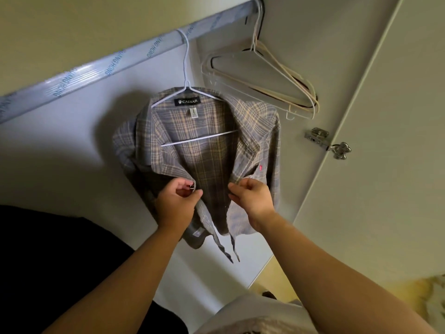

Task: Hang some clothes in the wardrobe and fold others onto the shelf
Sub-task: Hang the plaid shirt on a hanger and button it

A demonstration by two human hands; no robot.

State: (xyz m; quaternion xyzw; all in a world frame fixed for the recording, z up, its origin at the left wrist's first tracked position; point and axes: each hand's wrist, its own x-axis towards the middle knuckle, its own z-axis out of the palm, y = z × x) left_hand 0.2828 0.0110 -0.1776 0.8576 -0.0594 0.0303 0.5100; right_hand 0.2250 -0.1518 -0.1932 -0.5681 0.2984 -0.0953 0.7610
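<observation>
Plaid shirt (212, 150) hangs on a white hanger (186, 92) from the wardrobe rail (101, 68), front open. Left hand (177, 203) pinches the left front edge — fingers curled on the fabric near a snap. Right hand (250, 196) pinches the opposite edge. Empty hangers (277, 78) bunch on the rail — beside the door hinge (320, 138).

Dim indoor light; shirt (207, 150) throws soft shadow leftward; wide-angle bending at edges; lower-left black.
</observation>
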